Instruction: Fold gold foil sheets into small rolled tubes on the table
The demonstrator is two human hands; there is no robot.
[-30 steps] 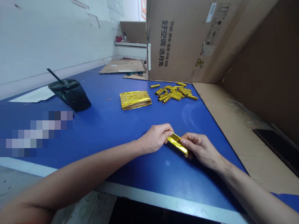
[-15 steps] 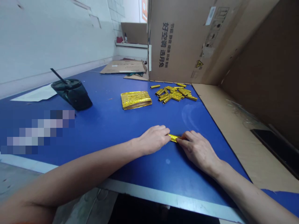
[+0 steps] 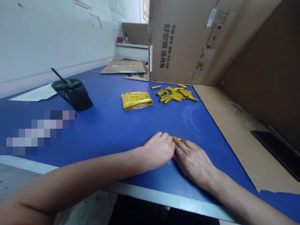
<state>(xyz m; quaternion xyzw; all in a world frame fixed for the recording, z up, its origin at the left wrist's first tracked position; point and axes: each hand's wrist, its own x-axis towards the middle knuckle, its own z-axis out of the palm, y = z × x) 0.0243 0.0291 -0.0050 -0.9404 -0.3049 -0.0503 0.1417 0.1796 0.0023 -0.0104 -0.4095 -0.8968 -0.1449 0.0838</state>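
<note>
Head view, two bare hands at a blue work table:
- Long axis: the gold foil strip [image 3: 176, 138] shows only as a thin sliver, running roughly level from left to right across the view. Both ends are hidden, so I cannot tell which way it points.
- Place: the strip sits at the hands, close above the blue table top [image 3: 112, 131], nearer the person than the folded gold foil stack [image 3: 136, 100] and to its right.
- Hands: the left hand [image 3: 159, 150] and right hand [image 3: 192, 162] are together, palms down, with the strip between them. The right hand's fingers [image 3: 185, 145] lie over it. The hands hide too much to tell whether either one grips it.
- Change: a second ago the strip was raised and tilted diagonally, with its full length showing. Half a second ago it lay lower, with a shorter stretch showing. Now the hands have closed over nearly all of it.
- Look: the visible edge is narrow and shiny gold, too small to show any creases.
- Around the stack: a pile of small gold foil tubes [image 3: 174, 95] lies just to its right, a dark tumbler with a straw [image 3: 72, 95] stands well to its left, and a cardboard box [image 3: 178, 40] stands behind it.
</note>
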